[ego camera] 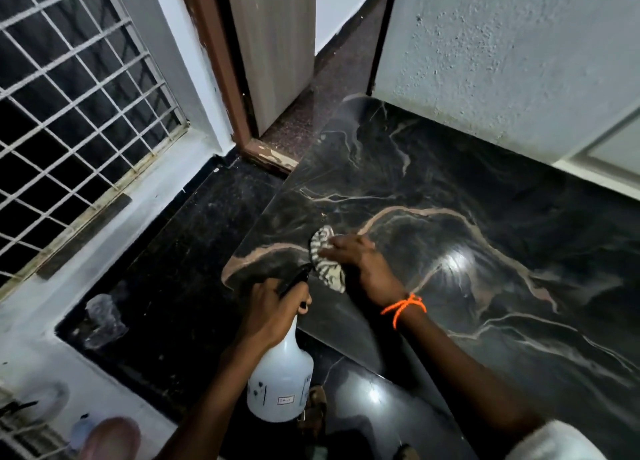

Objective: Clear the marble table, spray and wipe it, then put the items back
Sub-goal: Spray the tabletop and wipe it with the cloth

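Observation:
The black marble table [450,189] with tan veins fills the right half of the view, and nothing stands on its visible top. My right hand [360,265] presses a crumpled striped cloth [325,258] onto the marble near the table's left corner. An orange thread is tied around that wrist. My left hand [273,310] grips the neck and black trigger of a white translucent spray bottle [280,376], held upright just off the table's near-left edge, its nozzle pointing toward the cloth.
Dark polished floor [180,258] lies left of the table, with a crumpled clear plastic piece [104,321] near the wall. A grilled window [69,106] is at left, a half-open door [273,43] at the back, and a rough white wall [502,50] behind the table.

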